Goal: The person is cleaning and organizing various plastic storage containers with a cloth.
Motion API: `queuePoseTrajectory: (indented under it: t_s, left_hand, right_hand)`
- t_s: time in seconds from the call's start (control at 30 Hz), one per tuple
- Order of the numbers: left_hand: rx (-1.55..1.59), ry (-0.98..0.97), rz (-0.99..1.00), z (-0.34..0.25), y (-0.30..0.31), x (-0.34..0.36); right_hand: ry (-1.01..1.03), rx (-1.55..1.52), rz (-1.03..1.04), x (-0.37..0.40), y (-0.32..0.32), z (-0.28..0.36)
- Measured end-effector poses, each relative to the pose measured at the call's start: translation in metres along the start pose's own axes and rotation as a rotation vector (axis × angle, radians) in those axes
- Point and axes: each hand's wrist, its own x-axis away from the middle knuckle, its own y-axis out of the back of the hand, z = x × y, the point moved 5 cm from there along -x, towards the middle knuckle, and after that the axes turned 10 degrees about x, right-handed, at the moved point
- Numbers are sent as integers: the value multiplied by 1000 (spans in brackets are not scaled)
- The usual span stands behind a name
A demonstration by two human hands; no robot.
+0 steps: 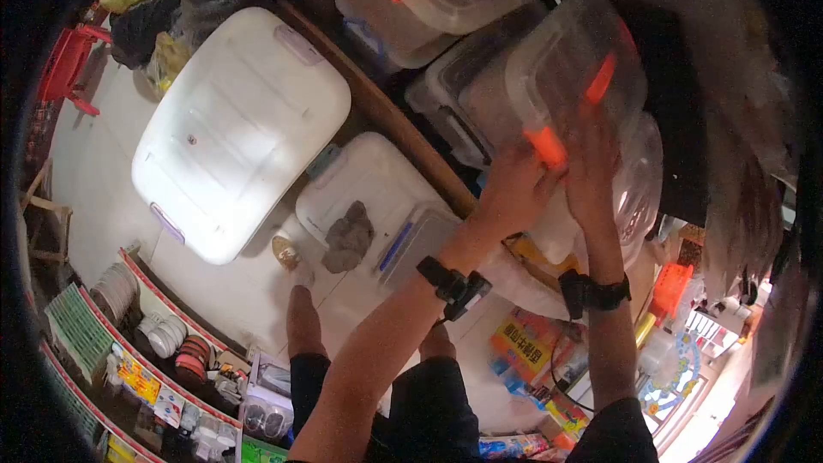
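A clear plastic storage box [536, 77] with orange latches sits tilted in front of me at the upper right. At its near orange latch [546, 147] my left hand [514, 189] is closed, fingers curled against the box's edge. My right hand [593, 167] is beside it, its fingers reaching up the box's side to just below a second orange latch [602, 79]. The fingertips of the right hand are dim against the box. Thin clear plastic wrapping [636, 180] hangs right of the hands.
More clear boxes [463, 0] are stacked above, beyond a wooden ledge [386, 111]. On the floor lie a large white lidded bin [244, 133], a smaller white bin [364, 176] with a grey cloth [348, 236], and a yellow printed package [525, 343]. Shelves of goods [163, 351] curve along the lower left.
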Motion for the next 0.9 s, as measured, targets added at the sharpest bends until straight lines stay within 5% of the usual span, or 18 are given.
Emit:
queuePoseTrajectory:
  t_s: [0.2,0.47,0.57,0.63,0.73,0.8,0.87,0.9]
  left_hand:
    - [-13,-99,-101,5,13,-10]
    - [52,180,27,23,63,12]
    - [-88,437,-21,88,111,86]
    - [-601,543,109,139,131,159]
    - [-403,841,103,218,137,266]
    - [-918,383,135,228,129,291]
    - [-741,560,142,269,130,323]
    - [-562,714,133,285,131,331]
  right_hand:
    - [-153,-50,-85,-15,-1,25]
    - [-177,-279,-337,50,34,61]
    - [90,-435,125,160,-39,87]
    - [-147,-550,592,236,-123,85]
    - [-388,-487,786,383,-258,62]
    - [-451,-420,818,431,-301,58]
    - [-1691,-1227,855,478,-314,70]
    - [-1689,-1231,858,491,-325,71]
